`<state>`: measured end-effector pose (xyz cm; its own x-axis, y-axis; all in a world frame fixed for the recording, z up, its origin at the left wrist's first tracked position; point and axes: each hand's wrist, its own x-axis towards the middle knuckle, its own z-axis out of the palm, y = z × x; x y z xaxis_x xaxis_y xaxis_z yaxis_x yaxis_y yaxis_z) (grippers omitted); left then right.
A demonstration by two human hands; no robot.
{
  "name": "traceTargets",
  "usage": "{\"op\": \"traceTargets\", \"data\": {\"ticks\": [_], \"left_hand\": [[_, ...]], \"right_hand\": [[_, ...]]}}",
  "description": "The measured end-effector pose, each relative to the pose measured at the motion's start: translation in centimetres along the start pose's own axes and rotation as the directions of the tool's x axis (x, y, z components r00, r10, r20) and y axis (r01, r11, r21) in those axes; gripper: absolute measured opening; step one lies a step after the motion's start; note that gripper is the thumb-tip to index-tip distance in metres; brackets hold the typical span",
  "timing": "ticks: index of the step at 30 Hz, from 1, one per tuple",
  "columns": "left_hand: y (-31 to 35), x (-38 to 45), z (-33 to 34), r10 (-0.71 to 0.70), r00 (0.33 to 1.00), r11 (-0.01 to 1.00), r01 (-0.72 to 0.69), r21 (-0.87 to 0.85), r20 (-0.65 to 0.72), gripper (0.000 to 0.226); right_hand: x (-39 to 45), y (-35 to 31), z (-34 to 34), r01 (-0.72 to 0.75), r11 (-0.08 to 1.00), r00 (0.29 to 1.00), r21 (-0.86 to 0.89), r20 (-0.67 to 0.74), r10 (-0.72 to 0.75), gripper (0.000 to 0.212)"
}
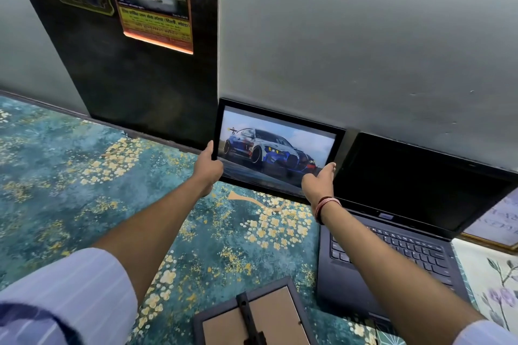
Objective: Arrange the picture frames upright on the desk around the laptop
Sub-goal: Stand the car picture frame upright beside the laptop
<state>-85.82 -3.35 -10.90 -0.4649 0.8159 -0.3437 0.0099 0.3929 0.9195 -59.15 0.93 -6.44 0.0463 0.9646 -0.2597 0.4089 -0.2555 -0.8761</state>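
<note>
A black picture frame with a racing car print (pixel 277 145) stands tilted back against the grey wall, just left of the open laptop (pixel 398 204). My left hand (pixel 208 165) grips its lower left edge. My right hand (pixel 319 179) holds its lower right corner beside the laptop screen. A second dark frame (pixel 252 316) lies face down at the near edge, its cardboard back and stand facing up. A gold-edged frame (pixel 496 221) leans to the right of the laptop, partly cut off.
The desk wears a teal cloth with yellow flowers (pixel 98 176). A dark panel with posters (pixel 145 64) rises behind at the left. A pale floral sheet (pixel 493 283) lies at the right edge beside the laptop keyboard.
</note>
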Motion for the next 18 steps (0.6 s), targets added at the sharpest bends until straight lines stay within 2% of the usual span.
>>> {"op": "traceTargets", "data": {"ticks": [4, 10, 14, 18], "left_hand": [[2.0, -2.3, 0.3, -0.024, 0.999, 0.999, 0.023, 0.044, 0.028, 0.094], [2.3, -4.2, 1.6, -0.058, 0.998, 0.998, 0.058, 0.016, -0.011, 0.089], [2.7, -4.8, 2.7, -0.047, 0.998, 0.999, 0.048, 0.012, -0.033, 0.085], [2.0, -4.5, 3.0, -0.041, 0.997, 0.999, 0.041, -0.001, -0.07, 0.084]], "right_hand": [[-0.4, 0.2, -0.4, -0.002, 0.998, 0.998, -0.057, 0.057, 0.005, 0.088], [-2.2, 0.4, -1.3, -0.008, 0.995, 0.991, -0.097, 0.13, 0.021, 0.086], [-1.7, 0.4, -2.0, -0.047, 0.997, 0.991, -0.064, 0.125, 0.054, 0.09], [-0.7, 0.7, -2.4, -0.038, 0.999, 0.994, -0.02, 0.104, 0.04, 0.08]]}}
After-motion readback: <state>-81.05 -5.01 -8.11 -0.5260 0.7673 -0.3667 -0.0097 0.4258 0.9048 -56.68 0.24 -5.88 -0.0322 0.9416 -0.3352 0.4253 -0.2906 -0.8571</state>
